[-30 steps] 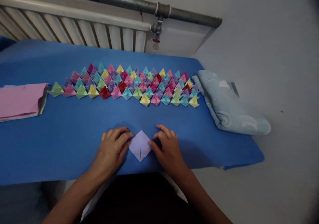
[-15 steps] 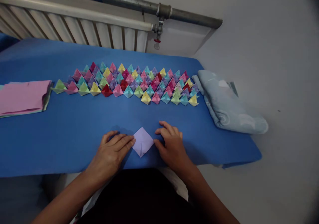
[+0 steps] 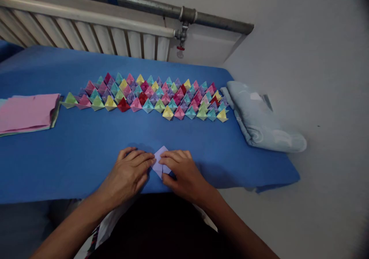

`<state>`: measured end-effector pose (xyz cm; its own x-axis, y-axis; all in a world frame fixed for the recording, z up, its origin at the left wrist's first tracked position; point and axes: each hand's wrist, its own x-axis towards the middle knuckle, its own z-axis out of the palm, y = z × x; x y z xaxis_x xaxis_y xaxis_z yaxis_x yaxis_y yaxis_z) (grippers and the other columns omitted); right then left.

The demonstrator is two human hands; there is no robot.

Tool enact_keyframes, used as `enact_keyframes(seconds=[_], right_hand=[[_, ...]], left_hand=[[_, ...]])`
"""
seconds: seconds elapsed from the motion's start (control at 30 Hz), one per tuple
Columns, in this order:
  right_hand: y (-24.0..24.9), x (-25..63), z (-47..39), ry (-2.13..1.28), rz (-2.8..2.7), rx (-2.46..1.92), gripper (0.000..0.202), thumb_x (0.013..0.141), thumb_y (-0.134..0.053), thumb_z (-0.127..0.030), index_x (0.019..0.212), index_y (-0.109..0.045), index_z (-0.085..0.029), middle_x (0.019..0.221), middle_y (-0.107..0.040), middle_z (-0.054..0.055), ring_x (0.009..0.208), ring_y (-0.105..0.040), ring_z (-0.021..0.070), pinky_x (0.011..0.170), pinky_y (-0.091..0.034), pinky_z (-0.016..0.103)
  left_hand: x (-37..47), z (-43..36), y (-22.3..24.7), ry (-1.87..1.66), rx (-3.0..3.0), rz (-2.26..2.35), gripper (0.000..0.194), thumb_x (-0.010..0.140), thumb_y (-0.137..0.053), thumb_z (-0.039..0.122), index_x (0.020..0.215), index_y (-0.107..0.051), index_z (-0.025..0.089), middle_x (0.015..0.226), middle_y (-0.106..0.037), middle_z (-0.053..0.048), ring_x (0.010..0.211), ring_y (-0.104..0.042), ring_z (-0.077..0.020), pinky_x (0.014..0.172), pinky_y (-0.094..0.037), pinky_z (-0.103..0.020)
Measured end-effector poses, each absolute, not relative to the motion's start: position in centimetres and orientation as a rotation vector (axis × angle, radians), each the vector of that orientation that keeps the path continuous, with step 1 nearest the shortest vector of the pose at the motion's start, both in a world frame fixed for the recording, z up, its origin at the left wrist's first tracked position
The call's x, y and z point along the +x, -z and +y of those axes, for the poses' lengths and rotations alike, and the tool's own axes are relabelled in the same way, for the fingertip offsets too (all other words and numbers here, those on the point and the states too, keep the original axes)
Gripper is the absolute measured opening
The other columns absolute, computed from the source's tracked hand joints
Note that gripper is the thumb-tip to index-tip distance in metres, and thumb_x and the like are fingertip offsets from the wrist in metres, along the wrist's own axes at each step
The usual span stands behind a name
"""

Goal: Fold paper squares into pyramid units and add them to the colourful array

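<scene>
A small lavender paper [image 3: 157, 167], folded to a diamond shape, lies on the blue-covered table near its front edge. The fingertips of my left hand [image 3: 127, 174] rest on its left corner, fingers stretched and pressing it flat. My right hand [image 3: 183, 172] lies over the right part of the paper and hides it, fingers spread and slightly bent, thumb at the lower right side. Beyond the hands stand several rows of small folded paper boats [image 3: 148, 105] in many colours.
A stack of coloured paper [image 3: 29, 113] lies at the left. On the right is a folded light-blue blanket [image 3: 259, 120]. A radiator [image 3: 86, 32] and a metal pipe [image 3: 150, 6] run behind the blue table [image 3: 72, 155].
My right hand has moved left, from beside the paper's right corner to on top of its right part. My left hand has stayed at the left corner. The camera view has shifted slightly.
</scene>
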<state>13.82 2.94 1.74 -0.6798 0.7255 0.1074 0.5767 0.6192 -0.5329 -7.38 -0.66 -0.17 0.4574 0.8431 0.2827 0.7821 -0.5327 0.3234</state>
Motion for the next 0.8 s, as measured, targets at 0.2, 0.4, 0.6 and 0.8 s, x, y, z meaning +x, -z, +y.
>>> enact_keyframes(seconds=[0.2, 0.4, 0.6, 0.8], right_hand=[[-0.9, 13.2, 3.1, -0.587, -2.491, -1.100, 0.014, 0.088, -0.059, -0.018, 0.098, -0.066, -0.023, 0.109, -0.068, 0.002, 0.098, -0.057, 0.0194, 0.083, -0.035, 0.036], [-0.7, 13.0, 3.6, -0.630, -2.455, -1.137, 0.009, 0.090, -0.058, -0.018, 0.090, -0.066, -0.023, 0.102, -0.070, 0.000, 0.092, -0.057, 0.0173, 0.082, -0.034, 0.033], [-0.7, 12.9, 3.6, -0.706, -2.373, -1.213, 0.006, 0.087, -0.060, -0.016, 0.089, -0.063, -0.021, 0.095, -0.070, 0.000, 0.087, -0.058, 0.0168, 0.078, -0.035, 0.032], [-0.7, 12.8, 3.7, -0.689, -2.337, -1.219, 0.005, 0.087, -0.062, -0.019, 0.088, -0.065, -0.021, 0.114, -0.066, 0.004, 0.102, -0.058, 0.0195, 0.086, -0.038, 0.035]], left_hand=[[-7.5, -0.4, -0.4, -0.635, 2.477, 1.449, 0.032, 0.086, -0.052, 0.018, 0.114, -0.064, 0.026, 0.117, -0.069, -0.003, 0.108, -0.059, -0.0242, 0.099, -0.034, -0.049], [-7.4, 0.0, -0.1, -0.665, 2.445, 1.472, 0.021, 0.088, -0.055, 0.026, 0.106, -0.066, 0.024, 0.112, -0.071, -0.004, 0.103, -0.061, -0.0231, 0.097, -0.036, -0.047], [-7.1, 0.4, 0.6, -0.759, 2.451, 1.508, 0.018, 0.093, -0.050, 0.026, 0.099, -0.067, 0.025, 0.104, -0.073, -0.002, 0.096, -0.064, -0.0203, 0.094, -0.039, -0.044], [-7.0, 0.6, 0.8, -0.787, 2.423, 1.534, 0.019, 0.095, -0.049, 0.028, 0.098, -0.067, 0.024, 0.101, -0.072, -0.003, 0.094, -0.063, -0.0196, 0.090, -0.041, -0.042]])
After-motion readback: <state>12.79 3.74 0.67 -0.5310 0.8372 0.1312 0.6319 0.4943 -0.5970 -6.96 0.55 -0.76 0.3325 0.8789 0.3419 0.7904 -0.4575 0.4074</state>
